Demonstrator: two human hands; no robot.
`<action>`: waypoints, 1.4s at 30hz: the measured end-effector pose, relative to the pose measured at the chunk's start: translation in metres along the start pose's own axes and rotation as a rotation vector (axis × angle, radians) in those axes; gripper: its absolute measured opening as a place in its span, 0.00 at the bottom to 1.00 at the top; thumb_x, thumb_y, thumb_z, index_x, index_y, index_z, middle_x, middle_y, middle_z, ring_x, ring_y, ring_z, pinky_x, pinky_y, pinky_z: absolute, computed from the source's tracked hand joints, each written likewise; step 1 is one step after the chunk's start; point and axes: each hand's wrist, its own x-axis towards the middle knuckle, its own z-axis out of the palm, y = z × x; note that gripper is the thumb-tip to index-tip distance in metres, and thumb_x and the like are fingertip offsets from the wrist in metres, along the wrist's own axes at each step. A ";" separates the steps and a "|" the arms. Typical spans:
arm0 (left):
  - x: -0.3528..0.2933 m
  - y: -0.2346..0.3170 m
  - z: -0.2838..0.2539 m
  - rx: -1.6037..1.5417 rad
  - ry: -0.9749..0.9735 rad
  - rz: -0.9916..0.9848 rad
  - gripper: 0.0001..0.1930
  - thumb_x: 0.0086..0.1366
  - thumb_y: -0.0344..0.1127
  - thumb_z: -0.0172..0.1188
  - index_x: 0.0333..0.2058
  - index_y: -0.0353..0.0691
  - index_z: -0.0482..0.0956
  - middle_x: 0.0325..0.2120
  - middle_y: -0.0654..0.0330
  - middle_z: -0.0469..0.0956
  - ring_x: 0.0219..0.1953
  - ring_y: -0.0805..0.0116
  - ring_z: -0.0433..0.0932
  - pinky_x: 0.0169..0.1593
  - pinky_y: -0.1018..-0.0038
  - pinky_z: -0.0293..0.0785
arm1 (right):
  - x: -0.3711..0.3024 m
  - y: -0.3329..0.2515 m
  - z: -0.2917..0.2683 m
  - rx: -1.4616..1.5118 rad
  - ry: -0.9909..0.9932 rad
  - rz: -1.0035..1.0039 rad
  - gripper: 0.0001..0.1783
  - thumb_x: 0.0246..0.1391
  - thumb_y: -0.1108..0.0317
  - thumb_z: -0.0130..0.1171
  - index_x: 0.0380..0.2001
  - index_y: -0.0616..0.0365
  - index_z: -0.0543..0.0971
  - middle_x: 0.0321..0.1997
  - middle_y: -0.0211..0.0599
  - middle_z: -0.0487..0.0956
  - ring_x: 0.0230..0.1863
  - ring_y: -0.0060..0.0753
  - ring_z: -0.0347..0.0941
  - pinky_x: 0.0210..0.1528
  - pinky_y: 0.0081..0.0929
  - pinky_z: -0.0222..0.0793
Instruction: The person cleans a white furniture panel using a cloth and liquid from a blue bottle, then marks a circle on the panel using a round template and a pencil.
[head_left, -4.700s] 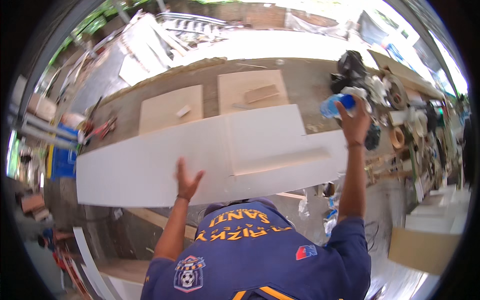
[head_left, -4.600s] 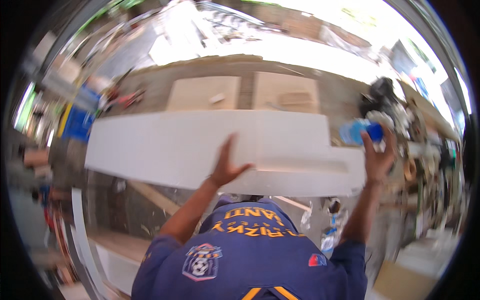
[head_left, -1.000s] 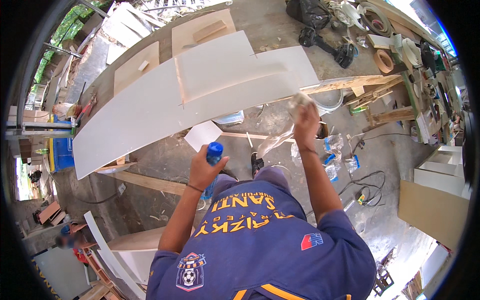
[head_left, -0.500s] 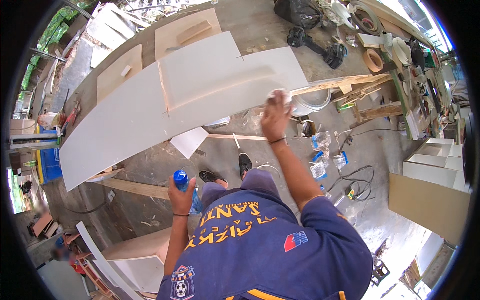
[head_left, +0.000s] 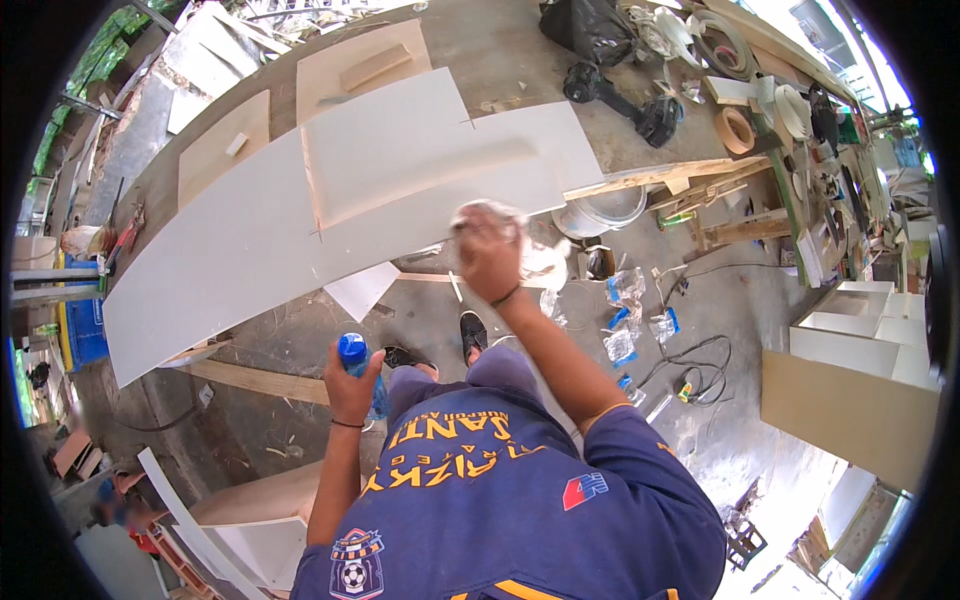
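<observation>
A large pale grey panel [head_left: 230, 235] with a notch at its far edge lies across the bench in front of me. My right hand [head_left: 487, 255] is closed on a white cloth [head_left: 490, 208] at the panel's near edge, slightly blurred. Whether the cloth touches the surface there, I cannot tell. Down by my left thigh, my left hand [head_left: 350, 388] is wrapped round a clear bottle [head_left: 380, 398] of blue liquid with a blue cap [head_left: 352, 348]. The hand covers much of the bottle.
A cordless drill [head_left: 620, 103] lies beyond the panel, near a black plastic bag [head_left: 590, 30] and a tape roll [head_left: 735, 131]. Below the panel stands a white bucket [head_left: 600, 212]. A black cable [head_left: 690, 365] coils on the floor at right, beside a white shelf unit [head_left: 860, 320].
My right hand has moved left and nearer along the panel's near edge with the cloth. My left hand still holds the bottle. The whole view has shifted slightly.
</observation>
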 end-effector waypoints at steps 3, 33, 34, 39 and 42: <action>-0.013 -0.007 -0.005 -0.039 0.101 -0.013 0.23 0.49 0.42 0.72 0.37 0.37 0.71 0.23 0.57 0.74 0.26 0.65 0.72 0.33 0.69 0.70 | 0.022 0.063 -0.019 -0.068 0.142 0.144 0.14 0.51 0.67 0.55 0.41 0.52 0.80 0.57 0.36 0.73 0.64 0.41 0.61 0.60 0.64 0.45; -0.035 -0.032 -0.029 -0.108 0.108 -0.092 0.23 0.50 0.41 0.71 0.39 0.37 0.71 0.28 0.55 0.76 0.30 0.62 0.76 0.37 0.69 0.72 | -0.007 -0.095 0.093 -0.134 -0.175 -0.332 0.23 0.52 0.68 0.49 0.54 0.54 0.73 0.66 0.40 0.62 0.71 0.39 0.48 0.69 0.60 0.29; -0.032 -0.031 -0.027 -0.103 0.114 -0.079 0.23 0.50 0.41 0.71 0.39 0.37 0.71 0.28 0.55 0.76 0.31 0.62 0.76 0.37 0.69 0.72 | -0.001 -0.134 0.109 0.075 -0.251 -0.327 0.23 0.51 0.70 0.47 0.53 0.52 0.74 0.65 0.41 0.63 0.71 0.39 0.50 0.69 0.60 0.30; -0.037 -0.049 -0.048 -0.200 0.149 -0.123 0.23 0.50 0.40 0.71 0.40 0.37 0.71 0.29 0.55 0.75 0.31 0.63 0.75 0.38 0.69 0.71 | 0.006 -0.162 0.126 0.023 -0.257 -0.440 0.24 0.50 0.70 0.47 0.53 0.48 0.74 0.64 0.36 0.66 0.67 0.36 0.57 0.68 0.61 0.36; -0.049 -0.080 -0.058 -0.203 0.238 -0.177 0.22 0.50 0.39 0.71 0.40 0.37 0.71 0.29 0.56 0.74 0.30 0.63 0.74 0.38 0.69 0.71 | -0.001 -0.032 0.067 -0.238 -0.152 -0.308 0.26 0.49 0.73 0.49 0.53 0.48 0.73 0.63 0.37 0.67 0.69 0.38 0.54 0.68 0.64 0.31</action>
